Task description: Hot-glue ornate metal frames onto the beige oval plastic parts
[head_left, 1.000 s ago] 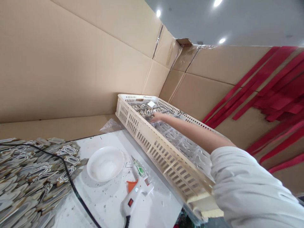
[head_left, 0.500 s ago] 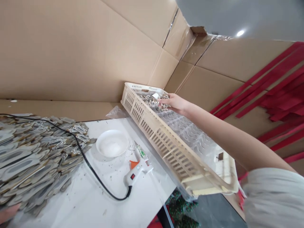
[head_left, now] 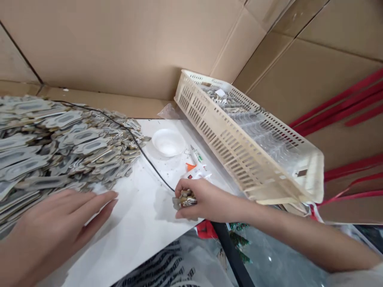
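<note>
My right hand (head_left: 211, 199) is closed around a bunch of small ornate metal-looking pieces (head_left: 184, 200), held above the white table top near its front edge. At the left, my left hand (head_left: 64, 219) rests with fingers stretched out and nothing in them, by the near edge of a large pile of flat, frame-shaped grey and gold-edged pieces (head_left: 80, 139). Just beyond the right hand lies a white glue gun (head_left: 197, 169) with an orange trigger, partly covered by that hand. A white bowl (head_left: 168, 141) stands between the pile and the glue gun.
On the right, a cream plastic basket (head_left: 221, 145) holds clear plastic trays and more small ornate pieces. A black cable (head_left: 152, 165) runs across the pile and table. Cardboard walls (head_left: 119, 48) enclose the back and right, with red ribbons (head_left: 338, 107) along the right one.
My right hand has come out of the basket, towards me and left, with a bunch of ornate pieces. My left hand has moved further into view. The camera's view has shifted.
</note>
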`<state>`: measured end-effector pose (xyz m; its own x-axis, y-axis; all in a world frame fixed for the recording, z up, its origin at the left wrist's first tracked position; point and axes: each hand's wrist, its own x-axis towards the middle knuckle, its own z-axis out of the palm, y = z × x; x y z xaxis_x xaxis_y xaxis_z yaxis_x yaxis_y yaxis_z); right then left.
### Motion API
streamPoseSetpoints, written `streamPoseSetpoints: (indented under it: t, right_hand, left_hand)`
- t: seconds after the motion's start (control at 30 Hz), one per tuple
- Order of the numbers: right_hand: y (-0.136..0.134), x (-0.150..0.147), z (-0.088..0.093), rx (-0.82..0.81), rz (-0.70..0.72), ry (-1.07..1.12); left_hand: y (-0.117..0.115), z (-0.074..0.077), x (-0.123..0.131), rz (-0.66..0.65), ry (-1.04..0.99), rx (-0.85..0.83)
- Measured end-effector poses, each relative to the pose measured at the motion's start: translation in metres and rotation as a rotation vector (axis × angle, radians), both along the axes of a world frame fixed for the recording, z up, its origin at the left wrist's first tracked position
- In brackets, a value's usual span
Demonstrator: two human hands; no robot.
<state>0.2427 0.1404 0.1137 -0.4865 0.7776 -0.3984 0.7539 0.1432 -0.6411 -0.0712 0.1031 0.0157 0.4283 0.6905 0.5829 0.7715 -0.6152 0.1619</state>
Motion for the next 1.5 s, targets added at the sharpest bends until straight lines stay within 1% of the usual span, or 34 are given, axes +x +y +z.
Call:
streamPoseSetpoints:
  t: [0.07,0.13,0.27,0.3,0.37,0.43,0.57,0.67,0.73,0.8,0.93,1.03,1.13,1.37,1.43,1.5]
  right_hand:
    - [-0.006,-0.013,-0.018,0.103,0.096,-0.037]
    - [-0.009,-0.028,-0.032,0.162,0.216,-0.041]
    - [-0.006,-0.054,-0.049,0.217,0.461,0.025]
    - [-0.005,-0.059,-0.053,0.234,0.500,0.035]
    - [-0.004,-0.064,-0.058,0.277,0.528,0.033]
    - [-0.003,-0.065,-0.062,0.304,0.500,0.031]
    - [0.001,-0.060,-0.068,0.312,0.350,0.060]
    - [0.004,-0.060,-0.072,0.374,0.260,0.020]
    - [0.004,-0.061,-0.075,0.445,0.253,-0.027]
    - [0.003,-0.063,-0.077,0.516,0.275,-0.062]
    - [-0.001,-0.063,-0.081,0.599,0.269,-0.033]
    - [-0.004,-0.061,-0.082,0.591,0.212,0.046]
    - [-0.007,-0.055,-0.082,0.544,0.139,0.102]
    - [-0.005,-0.035,-0.086,0.390,-0.012,0.126]
    - [-0.005,-0.031,-0.088,0.395,-0.043,0.146]
    - [-0.005,-0.029,-0.090,0.423,-0.034,0.169]
  left_hand:
    - [0.001,0.007,0.006,-0.012,0.081,0.066]
    - [0.003,0.016,0.013,-0.012,0.161,0.113]
    - [0.005,0.030,0.021,0.000,0.205,0.164]
    - [0.005,0.031,0.022,0.008,0.205,0.159]
    - [0.004,0.031,0.021,0.030,0.211,0.137]
    - [0.004,0.028,0.020,0.041,0.218,0.113]
    - [0.004,0.025,0.016,0.052,0.208,0.095]
    - [0.003,0.025,0.016,0.053,0.199,0.095]
    - [0.003,0.025,0.015,0.046,0.189,0.090]
    - [0.003,0.025,0.015,0.038,0.187,0.062]
    - [0.002,0.024,0.016,0.046,0.202,0.020]
    - [0.003,0.026,0.016,0.048,0.188,0.008]
    - [0.005,0.025,0.015,0.041,0.171,-0.011]
    - [0.001,0.015,0.009,0.046,0.197,-0.068]
    - [0.001,0.014,0.008,0.041,0.194,-0.075]
    - [0.001,0.013,0.007,0.045,0.177,-0.071]
